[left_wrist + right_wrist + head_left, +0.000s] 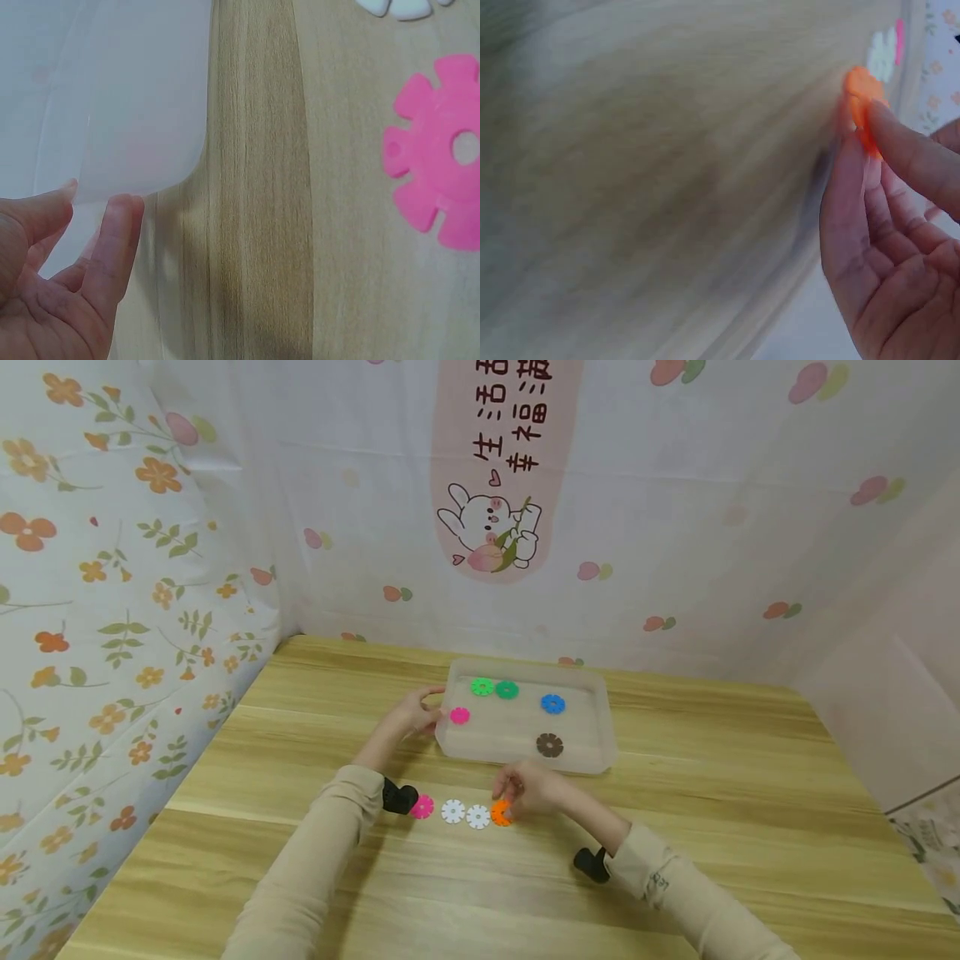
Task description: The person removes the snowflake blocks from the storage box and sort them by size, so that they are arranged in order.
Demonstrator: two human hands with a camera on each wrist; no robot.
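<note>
My right hand (531, 789) pinches an orange notched disc (501, 812) between thumb and fingers, just above the table at the right end of a short row. Beside it in that row lie two white notched discs (453, 812) and a pink notched disc (423, 807). In the right wrist view the orange disc (864, 105) is tilted on edge in the fingertips. My left hand (414, 714) holds the left side of a translucent plastic tray (525, 763). Thumb and fingers meet the tray's corner in the left wrist view, near the large pink disc (427, 150).
Inside the tray lie a light green disc (482, 687), a darker green disc (507, 690), a blue disc (552, 704), a brown disc (550, 745) and a pink disc (460, 716). A patterned cloth (360, 527) hangs behind the wooden table (712, 777).
</note>
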